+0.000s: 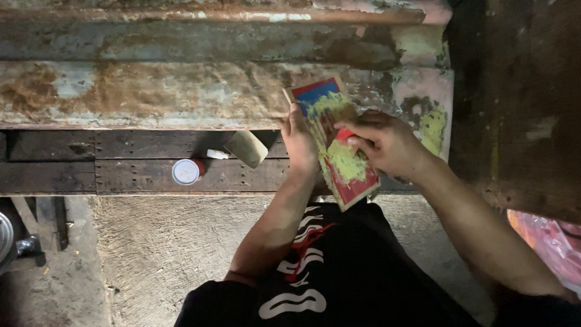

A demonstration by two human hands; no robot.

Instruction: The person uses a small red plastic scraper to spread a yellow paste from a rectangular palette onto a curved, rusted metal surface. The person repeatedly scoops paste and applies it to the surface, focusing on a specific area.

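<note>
A flat rectangular board [339, 151], painted red and blue and smeared with yellow-green putty, is held tilted above my lap. My left hand [301, 142] grips its left edge, thumb on the face. My right hand [387, 142] rests on the board's right side, fingers curled and pressing on the painted face near the middle. Whether the right fingers pinch anything small is hidden.
A rusty, peeling metal surface [181, 91] runs across the top. On the dark wooden plank [139, 175] below it stand a small white-lidded red jar [186, 171], a beige block [247, 148] and a small white piece [216, 154]. Concrete floor [157, 242] lies beneath; pink plastic [551, 242] at right.
</note>
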